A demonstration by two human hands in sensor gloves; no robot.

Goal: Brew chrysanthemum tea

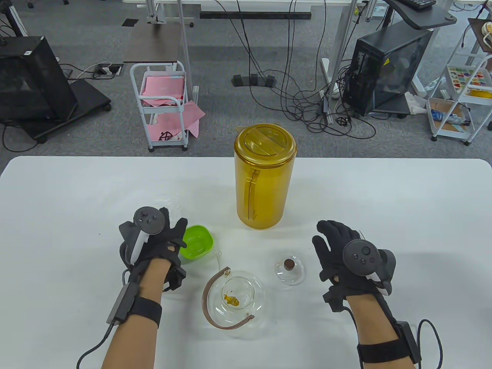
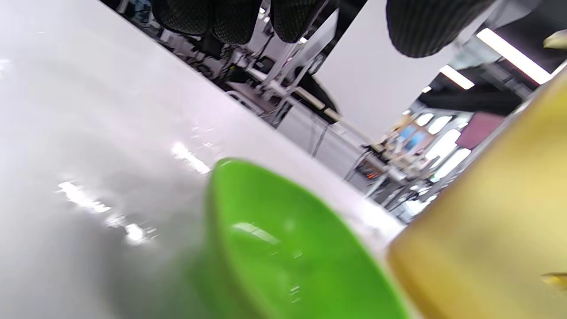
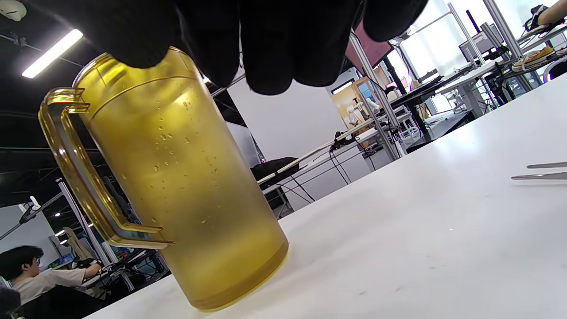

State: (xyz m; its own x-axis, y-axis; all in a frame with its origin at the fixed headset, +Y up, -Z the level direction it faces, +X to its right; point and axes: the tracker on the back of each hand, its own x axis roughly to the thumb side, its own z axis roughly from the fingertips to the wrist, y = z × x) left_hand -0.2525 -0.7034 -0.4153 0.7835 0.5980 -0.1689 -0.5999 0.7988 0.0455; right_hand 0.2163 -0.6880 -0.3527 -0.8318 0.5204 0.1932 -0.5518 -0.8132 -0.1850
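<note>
A tall amber pitcher (image 1: 264,180) with its lid on stands mid-table, handle toward me; it also fills the right wrist view (image 3: 186,177). In front of it sits a glass teapot (image 1: 246,307) with a brown handle and a few yellow chrysanthemum flowers (image 1: 231,299) at its bottom. Its glass lid (image 1: 290,268) with a cork knob lies to the right. My left hand (image 1: 175,232) hovers with relaxed fingers at the left rim of a green bowl (image 1: 198,241), holding nothing. My right hand (image 1: 326,238) is spread open just right of the lid, also holding nothing.
Metal tweezers (image 3: 542,170) lie on the white table (image 1: 403,200) at the right edge of the right wrist view. The green bowl (image 2: 283,248) and the pitcher (image 2: 487,230) loom close in the left wrist view. Carts, cables and computer cases stand beyond the far edge.
</note>
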